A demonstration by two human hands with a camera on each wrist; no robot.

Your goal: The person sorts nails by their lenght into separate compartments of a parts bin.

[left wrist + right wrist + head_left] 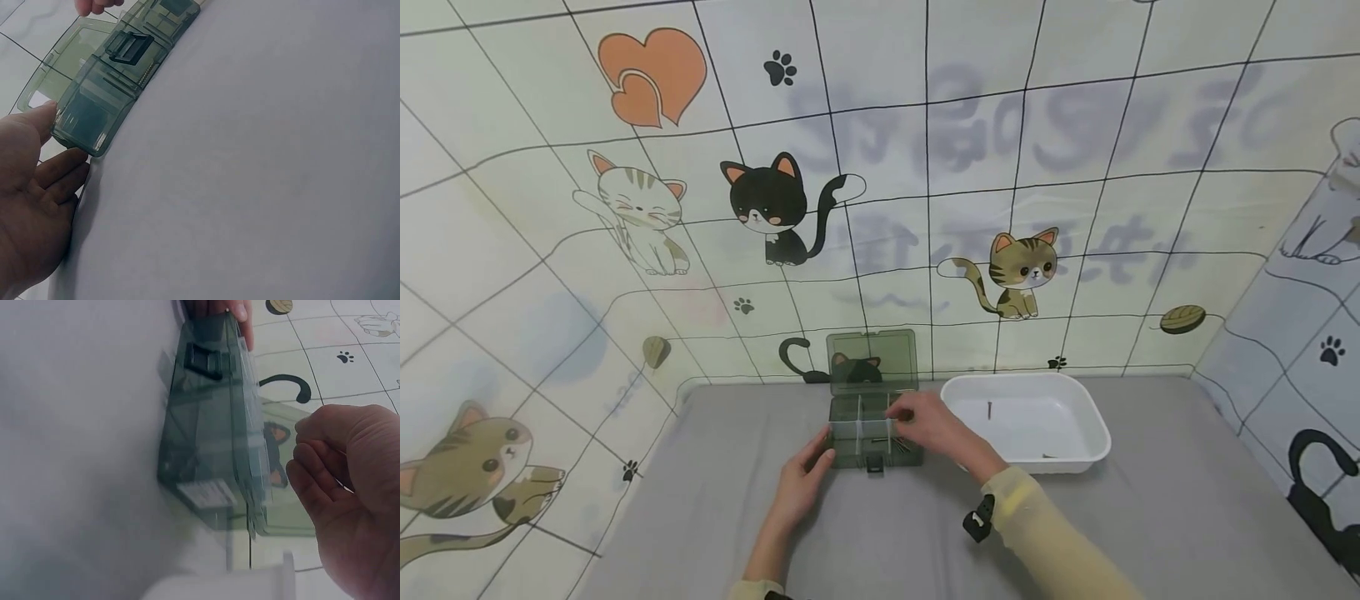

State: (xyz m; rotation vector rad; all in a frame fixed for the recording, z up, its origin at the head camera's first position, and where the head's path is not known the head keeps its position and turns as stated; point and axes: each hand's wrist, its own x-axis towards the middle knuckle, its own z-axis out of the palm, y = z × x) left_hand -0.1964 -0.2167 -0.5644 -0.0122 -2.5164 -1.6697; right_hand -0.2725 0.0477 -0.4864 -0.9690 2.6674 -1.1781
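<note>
On the bench (700, 508), the green box (852, 460) could skid if the left hand (801, 483) shoves its end; a careless right hand (931, 423) could muddle its compartments (844, 446) and slim pieces (899, 446). The left's fingers lie loosely extended against that end; the right's fingertips, above the box, draw together, any hold hidden.

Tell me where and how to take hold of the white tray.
Best gripped, I think, by the rim at the right end of the white tray, coming from the right, thumb inside and fingers outside. The upright wall there is uncovered, whereas the green box and right hand crowd the left end.
</note>
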